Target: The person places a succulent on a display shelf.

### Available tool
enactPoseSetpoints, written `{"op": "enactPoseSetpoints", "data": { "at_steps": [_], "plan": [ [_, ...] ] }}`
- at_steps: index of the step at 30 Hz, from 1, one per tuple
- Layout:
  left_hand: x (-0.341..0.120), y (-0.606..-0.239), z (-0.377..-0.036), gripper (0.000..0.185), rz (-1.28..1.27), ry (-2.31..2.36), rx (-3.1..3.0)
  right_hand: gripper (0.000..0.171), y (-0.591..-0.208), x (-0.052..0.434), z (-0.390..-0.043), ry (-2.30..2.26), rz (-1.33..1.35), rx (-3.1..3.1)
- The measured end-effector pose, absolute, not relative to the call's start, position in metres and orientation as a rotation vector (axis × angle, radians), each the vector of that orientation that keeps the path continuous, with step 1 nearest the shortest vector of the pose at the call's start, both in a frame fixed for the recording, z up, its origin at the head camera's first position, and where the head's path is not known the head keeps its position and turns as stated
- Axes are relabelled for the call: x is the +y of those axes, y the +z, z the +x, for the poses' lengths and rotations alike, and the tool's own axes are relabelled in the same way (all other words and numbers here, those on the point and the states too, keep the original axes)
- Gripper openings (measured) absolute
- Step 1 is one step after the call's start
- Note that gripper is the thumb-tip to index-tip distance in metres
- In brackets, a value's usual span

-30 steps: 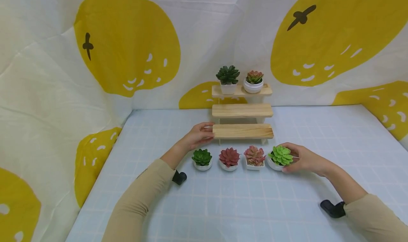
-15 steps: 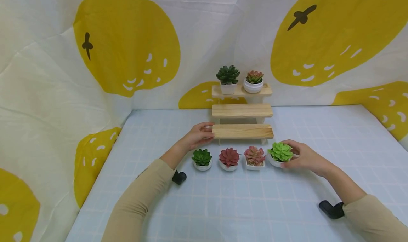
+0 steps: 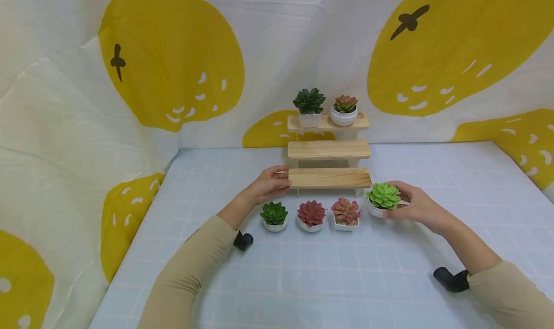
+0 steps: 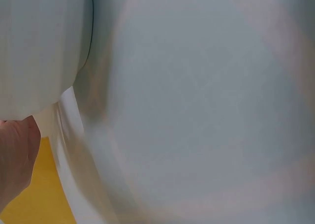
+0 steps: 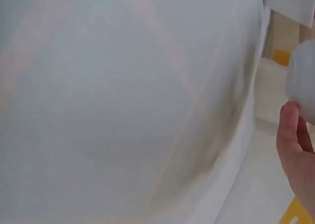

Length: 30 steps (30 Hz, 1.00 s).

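My right hand (image 3: 413, 205) grips the white pot of a light green succulent (image 3: 383, 196), lifted a little above the table beside the right end of the lowest shelf. My left hand (image 3: 270, 183) holds the left end of the lowest board of a three-step wooden stand (image 3: 329, 178). Three potted succulents stand in a row in front of the stand: dark green (image 3: 274, 215), red (image 3: 310, 214) and pink (image 3: 345, 212). The right wrist view shows only a fingertip (image 5: 295, 150) against a blurred white pot (image 5: 302, 81); the left wrist view shows blurred table and a bit of the hand (image 4: 15, 160).
Two more succulents, a dark green one (image 3: 309, 105) and a reddish one (image 3: 344, 109), stand on the top step. The middle step (image 3: 329, 150) is bare. Yellow-and-white cloth (image 3: 130, 79) walls the light blue checked table (image 3: 329, 281) at the back and left.
My right hand has lifted the light green succulent off the table and carried it up and slightly back toward the stand. The left hand has stayed on the lowest board.
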State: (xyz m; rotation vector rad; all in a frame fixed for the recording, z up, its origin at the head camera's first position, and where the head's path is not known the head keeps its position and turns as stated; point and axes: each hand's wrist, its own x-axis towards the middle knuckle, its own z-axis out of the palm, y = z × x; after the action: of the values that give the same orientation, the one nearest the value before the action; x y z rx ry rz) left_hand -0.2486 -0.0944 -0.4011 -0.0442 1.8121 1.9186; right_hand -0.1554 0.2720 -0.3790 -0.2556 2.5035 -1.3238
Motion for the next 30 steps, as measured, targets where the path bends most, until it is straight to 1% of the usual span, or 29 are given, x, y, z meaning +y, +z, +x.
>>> {"op": "enactPoseSetpoints", "data": {
  "at_steps": [6, 21, 30],
  "plan": [
    [-0.095, -0.402, -0.249, 0.051, -0.045, 1.917, 1.818, 0.075, -0.370, 0.268, -0.160, -1.344, -0.249, 2.518],
    [-0.095, -0.402, -0.250, 0.052, -0.043, 1.912, 1.813, 0.066, -0.343, 0.255, -0.179, -1.365, -0.303, 2.526],
    [-0.095, -0.402, -0.250, 0.052, -0.039, 1.907, 1.820, 0.065, -0.322, 0.244, -0.194, -1.417, -0.308, 2.512]
  ]
}}
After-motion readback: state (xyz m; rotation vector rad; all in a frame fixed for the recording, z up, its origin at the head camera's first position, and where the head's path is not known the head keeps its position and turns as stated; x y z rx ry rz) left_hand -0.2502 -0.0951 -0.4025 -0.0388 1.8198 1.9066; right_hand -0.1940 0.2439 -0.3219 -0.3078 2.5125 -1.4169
